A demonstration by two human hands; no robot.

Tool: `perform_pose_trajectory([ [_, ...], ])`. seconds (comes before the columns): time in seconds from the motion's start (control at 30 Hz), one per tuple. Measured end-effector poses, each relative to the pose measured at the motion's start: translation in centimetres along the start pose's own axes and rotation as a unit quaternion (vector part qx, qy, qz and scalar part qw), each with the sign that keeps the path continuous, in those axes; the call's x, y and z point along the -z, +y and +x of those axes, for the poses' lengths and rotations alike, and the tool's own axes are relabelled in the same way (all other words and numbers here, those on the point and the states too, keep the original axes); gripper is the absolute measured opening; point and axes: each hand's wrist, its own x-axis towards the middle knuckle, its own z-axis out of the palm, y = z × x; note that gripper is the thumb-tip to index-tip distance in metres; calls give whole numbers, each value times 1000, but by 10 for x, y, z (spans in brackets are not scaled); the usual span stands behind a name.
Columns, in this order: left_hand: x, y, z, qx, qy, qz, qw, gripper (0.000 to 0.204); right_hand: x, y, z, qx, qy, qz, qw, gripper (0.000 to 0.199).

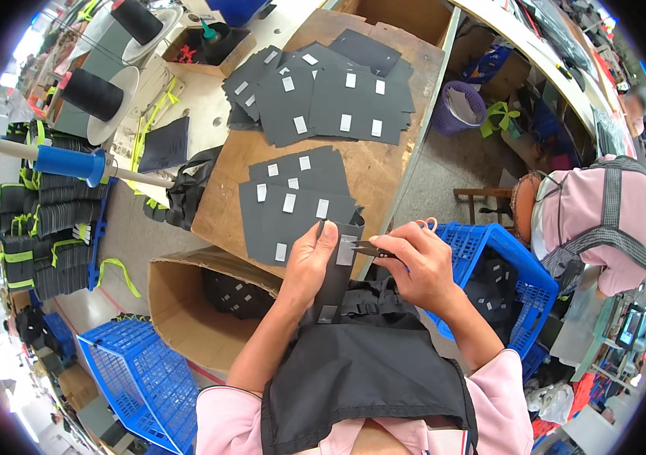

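Observation:
My left hand (306, 264) grips a folded dark grey fabric panel (333, 282) by its edge, in front of my body. White rectangular patches show on the panel, one near its top and one low down. My right hand (421, 265) is closed round a pair of small thread snips (368, 249). Their dark blades point left, at the panel's upper patch, and an orange ring stands above my fingers. Whether the blades touch the cloth I cannot tell. Just beyond, a spread of similar panels (300, 227) lies on the wooden table (224, 197).
More patched panels (361, 98) are heaped at the table's far end. A cardboard box (179, 303) with dark pieces stands left, near a blue crate (141, 379). Another blue crate (524, 303) is at my right. Black thread cones (92, 95) stand far left; a person in pink (603, 205) is at right.

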Motion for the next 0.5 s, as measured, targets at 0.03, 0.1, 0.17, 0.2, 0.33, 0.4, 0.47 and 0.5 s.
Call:
perform_pose_trajectory([
  [0.03, 1, -3, 1, -1, 1, -1, 1000, 37, 0, 0, 1, -6, 2, -9, 1000, 31],
  [0.1, 4, -9, 2, -40, 0, 26, 999, 38, 2, -2, 4, -19, -20, -3, 1000, 33],
  [0.17, 6, -8, 1, -42, -4, 40, 998, 38, 3, -2, 5, -31, -43, 4, 999, 35],
  [0.2, 6, -7, 0, -43, -9, 54, 998, 38, 3, 0, 5, -32, -44, 17, 998, 35],
  [0.33, 3, -3, 0, -22, -14, 49, 998, 38, 4, 5, 7, -10, -30, 27, 999, 32],
  [0.4, 3, -6, 1, -33, -16, 62, 997, 37, 6, 5, 9, -2, -31, 20, 999, 31],
  [0.47, 2, -3, -1, -32, -20, 61, 997, 38, 8, 5, 11, 6, -32, 14, 999, 30],
  [0.5, 1, -2, -1, -32, -24, 60, 997, 38, 9, 5, 11, 28, -31, -7, 999, 29],
])
